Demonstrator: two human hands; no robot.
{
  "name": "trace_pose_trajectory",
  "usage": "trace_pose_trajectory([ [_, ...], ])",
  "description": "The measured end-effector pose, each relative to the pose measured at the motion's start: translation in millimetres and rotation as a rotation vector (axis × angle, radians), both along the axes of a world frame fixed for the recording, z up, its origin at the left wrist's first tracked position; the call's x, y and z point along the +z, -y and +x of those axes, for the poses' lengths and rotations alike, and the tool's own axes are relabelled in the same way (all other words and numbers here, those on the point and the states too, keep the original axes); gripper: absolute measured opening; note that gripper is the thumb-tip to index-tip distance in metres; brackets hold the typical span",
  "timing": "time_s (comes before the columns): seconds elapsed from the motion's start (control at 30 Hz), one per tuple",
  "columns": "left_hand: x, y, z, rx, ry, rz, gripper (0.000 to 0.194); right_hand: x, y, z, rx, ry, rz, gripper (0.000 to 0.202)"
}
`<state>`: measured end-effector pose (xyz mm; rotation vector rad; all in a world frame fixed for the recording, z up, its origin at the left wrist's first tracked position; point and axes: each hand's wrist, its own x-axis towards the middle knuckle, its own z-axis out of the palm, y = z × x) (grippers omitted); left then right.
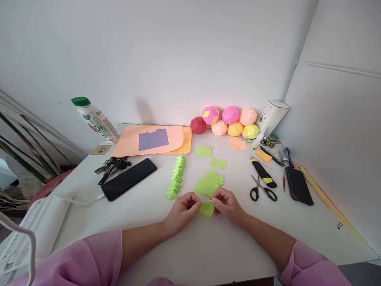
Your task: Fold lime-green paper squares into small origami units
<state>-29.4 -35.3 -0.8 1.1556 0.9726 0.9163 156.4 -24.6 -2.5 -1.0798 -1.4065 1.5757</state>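
Pink sleeves (86, 254) sit nearest, and the left hand (181, 212) and right hand (229, 207) have their fingers pinching the same green paper (206, 209).

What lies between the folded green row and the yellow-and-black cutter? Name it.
A loose pile of green paper lies between the row and the cutter, seen in the head view.

Scissors (258, 185): 1 pair; beyond scissors, leftward: 7 faceted paper balls (231, 115); left of scissors: 1 row of folded green papers (176, 178); just beyond scissors: 1 cutter (263, 172)
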Motion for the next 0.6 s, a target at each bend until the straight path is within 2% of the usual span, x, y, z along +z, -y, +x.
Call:
trace_pose_trajectory([
  [0.37, -1.8, -0.3, -0.8, -0.06, -0.015, -0.006, 0.031, 2.7, 0.1, -2.5, 0.071, 0.013, -0.003, 0.022],
  [0.47, -2.3, -0.2, 0.2, -0.073, -0.01, -0.004, 0.031, 2.7, 0.4, -2.9, 0.048, 0.023, -0.006, 0.022],
  [0.6, -7.0, -1.1, 0.4, -0.025, 0.016, 0.005, 0.029, 0.8, -1.8, -0.3, -0.01, -0.03, -0.034, 0.02],
])
